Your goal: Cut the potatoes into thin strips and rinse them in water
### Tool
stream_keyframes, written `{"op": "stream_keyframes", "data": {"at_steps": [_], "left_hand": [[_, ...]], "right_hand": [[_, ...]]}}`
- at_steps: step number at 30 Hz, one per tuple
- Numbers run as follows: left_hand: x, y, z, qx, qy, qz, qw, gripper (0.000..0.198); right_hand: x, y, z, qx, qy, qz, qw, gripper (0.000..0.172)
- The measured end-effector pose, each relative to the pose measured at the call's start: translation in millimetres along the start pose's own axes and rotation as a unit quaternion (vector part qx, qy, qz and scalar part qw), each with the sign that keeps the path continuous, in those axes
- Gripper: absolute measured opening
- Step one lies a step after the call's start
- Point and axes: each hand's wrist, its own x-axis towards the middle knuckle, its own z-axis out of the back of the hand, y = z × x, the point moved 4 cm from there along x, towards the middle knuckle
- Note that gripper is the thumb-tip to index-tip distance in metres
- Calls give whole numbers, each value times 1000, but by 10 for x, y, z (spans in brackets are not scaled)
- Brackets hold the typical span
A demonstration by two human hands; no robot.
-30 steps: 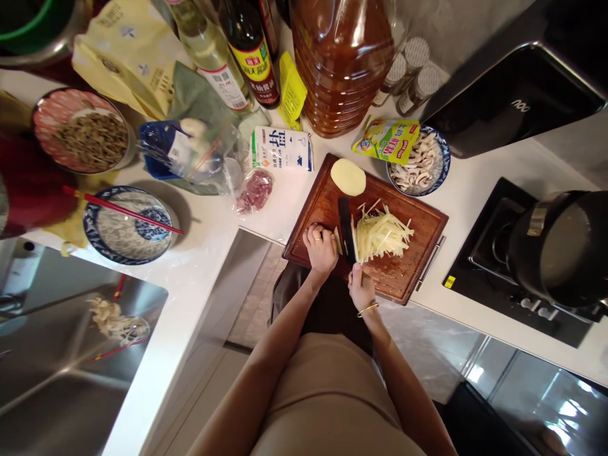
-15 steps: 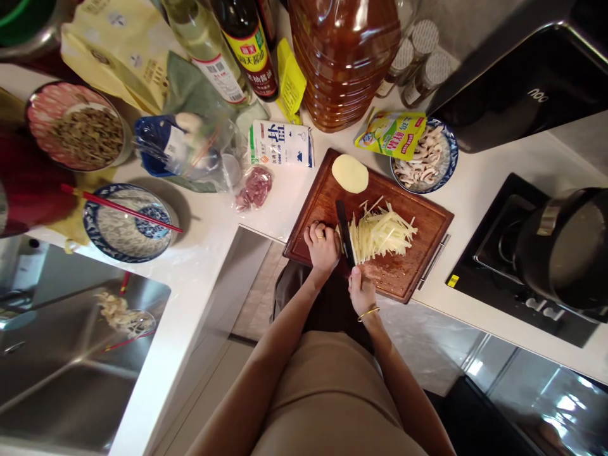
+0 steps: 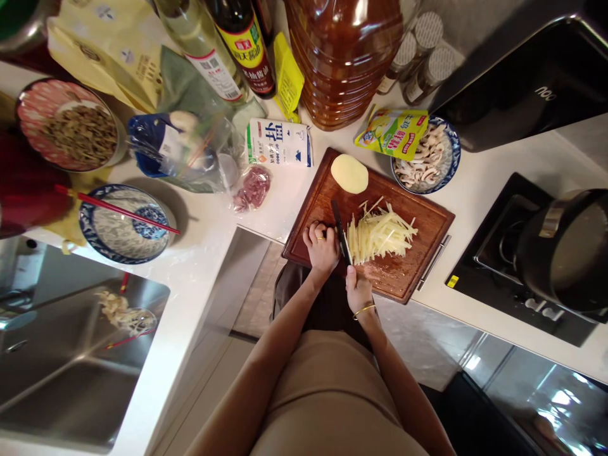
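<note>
A brown wooden cutting board (image 3: 418, 253) lies on the white counter. My right hand (image 3: 358, 290) grips the handle of a dark knife (image 3: 341, 232), whose blade stands on the board beside a heap of pale potato strips (image 3: 380, 233). My left hand (image 3: 322, 246), fingers curled and wearing a ring, presses down on the last thin potato slices, which are mostly hidden under it, just left of the blade. A peeled potato half (image 3: 349, 173) rests at the board's far edge.
A plate of sliced mushrooms (image 3: 427, 161) with a yellow packet sits behind the board. A big oil jug (image 3: 342, 57), bottles, a salt bag (image 3: 278, 142), bagged meat (image 3: 253, 189) and bowls crowd the left. Sink (image 3: 61, 361) at left, stove with pot (image 3: 560, 253) at right.
The knife has shifted a little leftward toward my left hand, and the cut strip heap has grown slightly. The camera has drifted a bit.
</note>
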Motion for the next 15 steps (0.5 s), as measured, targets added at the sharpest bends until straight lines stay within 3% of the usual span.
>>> {"op": "stream_keyframes", "data": {"at_steps": [9, 15], "left_hand": [[2, -15, 19, -6, -25, -12, 1000, 23], [-29, 47, 40, -41, -46, -18, 998, 27]], "right_hand": [[166, -59, -78, 117, 26, -26, 992, 61], [-12, -93, 13, 64, 6, 7, 998, 61]]}}
